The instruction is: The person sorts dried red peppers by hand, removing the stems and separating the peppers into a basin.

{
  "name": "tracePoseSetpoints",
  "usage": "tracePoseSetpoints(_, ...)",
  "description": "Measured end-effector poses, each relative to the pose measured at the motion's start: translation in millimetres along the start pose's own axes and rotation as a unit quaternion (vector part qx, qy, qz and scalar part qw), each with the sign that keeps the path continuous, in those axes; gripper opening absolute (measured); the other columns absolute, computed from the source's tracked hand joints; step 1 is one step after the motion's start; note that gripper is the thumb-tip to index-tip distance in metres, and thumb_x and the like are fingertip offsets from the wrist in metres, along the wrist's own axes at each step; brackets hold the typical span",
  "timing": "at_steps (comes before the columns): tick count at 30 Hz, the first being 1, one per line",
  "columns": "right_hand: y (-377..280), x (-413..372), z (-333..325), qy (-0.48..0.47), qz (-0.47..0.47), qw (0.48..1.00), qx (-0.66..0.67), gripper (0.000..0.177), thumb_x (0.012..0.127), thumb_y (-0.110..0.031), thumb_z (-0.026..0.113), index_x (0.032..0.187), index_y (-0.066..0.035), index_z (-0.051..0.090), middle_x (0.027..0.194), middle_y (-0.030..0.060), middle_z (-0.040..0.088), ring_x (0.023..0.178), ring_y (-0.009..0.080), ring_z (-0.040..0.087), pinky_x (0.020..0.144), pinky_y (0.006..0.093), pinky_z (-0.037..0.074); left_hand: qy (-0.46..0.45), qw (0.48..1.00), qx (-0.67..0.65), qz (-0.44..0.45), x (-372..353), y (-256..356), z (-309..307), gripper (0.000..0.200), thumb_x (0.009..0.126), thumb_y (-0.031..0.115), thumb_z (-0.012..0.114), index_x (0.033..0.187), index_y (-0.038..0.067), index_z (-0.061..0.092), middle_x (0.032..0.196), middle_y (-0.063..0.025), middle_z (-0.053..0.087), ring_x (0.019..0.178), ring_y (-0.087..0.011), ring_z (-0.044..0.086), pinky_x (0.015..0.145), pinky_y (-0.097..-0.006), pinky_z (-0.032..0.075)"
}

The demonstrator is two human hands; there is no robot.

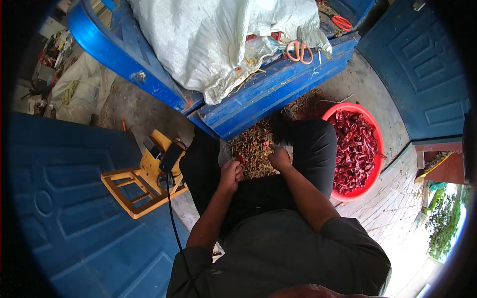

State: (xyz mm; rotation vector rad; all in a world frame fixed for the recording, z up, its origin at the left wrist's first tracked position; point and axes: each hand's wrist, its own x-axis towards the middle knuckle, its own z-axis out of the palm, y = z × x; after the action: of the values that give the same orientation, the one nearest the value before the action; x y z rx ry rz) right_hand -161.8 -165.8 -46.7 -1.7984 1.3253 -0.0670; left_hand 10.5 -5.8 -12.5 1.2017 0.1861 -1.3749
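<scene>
Between my knees, my left hand [231,175] is closed around a dark red chili pepper [240,159], whose end shows above the fingers. My right hand [279,158] is a little to the right, its fingers curled together; whatever it may hold is too small to make out. Below both hands the ground is strewn with dry stems and red bits [252,149]. A red basin [379,144] full of dark red dried chilies [354,154] stands on the floor right of my right knee.
A blue metal cart [278,97] ahead carries a white woven sack [198,44], orange-handled scissors [299,52] and red-handled scissors [341,22]. A yellow wooden chair [134,206] with a black device and cable lies at the left. Blue doors [64,198] flank both sides.
</scene>
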Motion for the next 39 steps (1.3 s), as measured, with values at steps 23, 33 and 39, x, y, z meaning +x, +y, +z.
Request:
tracePoseSetpoints(23, -62.2, -46.3, 12.1, -0.184, -0.074, 0.891, 0.408, 0.024, 0.087, -0.002, 0.073, 0.109, -0.001, 0.064, 0.104, 0.0061, 0.070, 0.096, 0.0134, 0.066, 0.087, 0.0288, 0.053, -0.038, 0.998, 0.010, 0.044, -25.4, 4.2, 25.1, 0.012, 0.093, 0.013, 0.054, 0.103, 0.008, 0.058, 0.067, 0.0039, 0.047, 0.052, -0.0066, 0.040, 0.046, -0.0232, 0.031)
tracePoseSetpoints(33, -65.7, -44.9, -13.9, -0.057, -0.083, 0.930, 0.353, 0.016, 0.086, -0.007, 0.076, 0.098, -0.003, 0.066, 0.093, 0.0059, 0.070, 0.091, 0.0125, 0.066, 0.079, 0.0287, 0.053, -0.038, 0.995, 0.090, 0.026, -31.6, 9.3, 43.0, 0.013, 0.093, 0.016, 0.060, 0.103, 0.006, 0.061, 0.067, 0.0038, 0.050, 0.051, -0.0062, 0.043, 0.046, -0.0236, 0.031)
tracePoseSetpoints(39, -43.2, -55.7, -180.3, 0.293, -0.162, 0.907, 0.254, 0.011, 0.088, -0.001, 0.071, 0.097, -0.004, 0.068, 0.092, 0.0044, 0.068, 0.084, 0.0134, 0.063, 0.080, 0.0276, 0.051, -0.105, 0.986, 0.126, -0.001, -16.3, -6.2, 36.8, 0.018, 0.093, 0.015, 0.061, 0.107, 0.004, 0.062, 0.071, 0.0019, 0.049, 0.055, -0.0086, 0.042, 0.051, -0.0276, 0.034)
